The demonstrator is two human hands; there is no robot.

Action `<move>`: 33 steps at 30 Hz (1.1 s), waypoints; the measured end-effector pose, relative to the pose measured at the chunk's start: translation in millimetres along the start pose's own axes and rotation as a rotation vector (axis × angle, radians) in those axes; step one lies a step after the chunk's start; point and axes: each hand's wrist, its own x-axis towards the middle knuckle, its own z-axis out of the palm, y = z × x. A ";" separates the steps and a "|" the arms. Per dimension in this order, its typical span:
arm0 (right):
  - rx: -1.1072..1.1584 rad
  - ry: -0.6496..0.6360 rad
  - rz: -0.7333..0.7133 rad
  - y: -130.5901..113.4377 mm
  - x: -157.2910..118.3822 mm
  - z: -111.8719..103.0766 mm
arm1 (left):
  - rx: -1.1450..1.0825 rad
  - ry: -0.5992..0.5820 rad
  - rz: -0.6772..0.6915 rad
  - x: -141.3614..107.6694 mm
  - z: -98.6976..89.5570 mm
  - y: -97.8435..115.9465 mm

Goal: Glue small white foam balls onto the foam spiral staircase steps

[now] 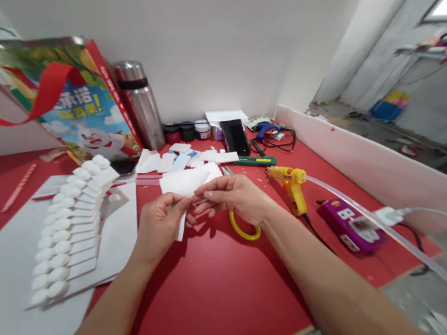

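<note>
Both hands meet over the middle of the red table (210, 300). My left hand (162, 222) pinches a narrow white strip (181, 228) that hangs below its fingers. The fingertips of my right hand (234, 197) are closed close to the left ones, around something small that I cannot make out. Beneath and behind the hands lie white paper pieces (183, 180). Yellow-handled scissors (246, 233) are partly hidden under my right hand. At the left, a curved row of white strips with round white discs (60, 224) stands on a white board (122, 240).
A yellow glue gun (294, 190) with a long clear stick lies at the right, beside a purple power strip (351, 226). Behind are a green cutter (254, 161), a phone (235, 137), jars (187, 132), a steel flask (141, 107) and a colourful bag (79, 111).
</note>
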 end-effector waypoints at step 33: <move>-0.032 0.350 -0.141 -22.3 -11.9 19.5 | -0.553 -0.352 -0.154 -8.7 5.2 10.6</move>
